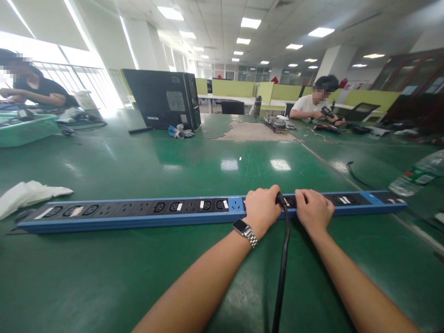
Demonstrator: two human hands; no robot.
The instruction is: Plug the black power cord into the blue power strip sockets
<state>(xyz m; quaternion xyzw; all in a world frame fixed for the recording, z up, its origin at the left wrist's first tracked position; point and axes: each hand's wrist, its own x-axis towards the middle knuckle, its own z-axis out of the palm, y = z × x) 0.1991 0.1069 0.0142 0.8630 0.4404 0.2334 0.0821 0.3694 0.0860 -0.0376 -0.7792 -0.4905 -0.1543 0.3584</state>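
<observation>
A long blue-and-black power strip (138, 216) with several sockets lies across the green table in front of me. My left hand (264, 206), with a watch (245, 231) on its wrist, is closed over the strip right of its middle. Its fingers are around a black plug (280, 199) at a socket; the hand partly hides how far the plug sits in. From the plug a black power cord (282, 268) runs down toward me between my forearms. Just right of the plug, my right hand (314, 210) is closed on the strip, its fingertips partly hidden.
White crumpled material (33, 193) lies by the strip's left end, and a plastic bottle (416, 173) near its right end. Farther back are a black computer case (164, 99), gloves (180, 132) and a green basket (31, 129). Two people sit across the table.
</observation>
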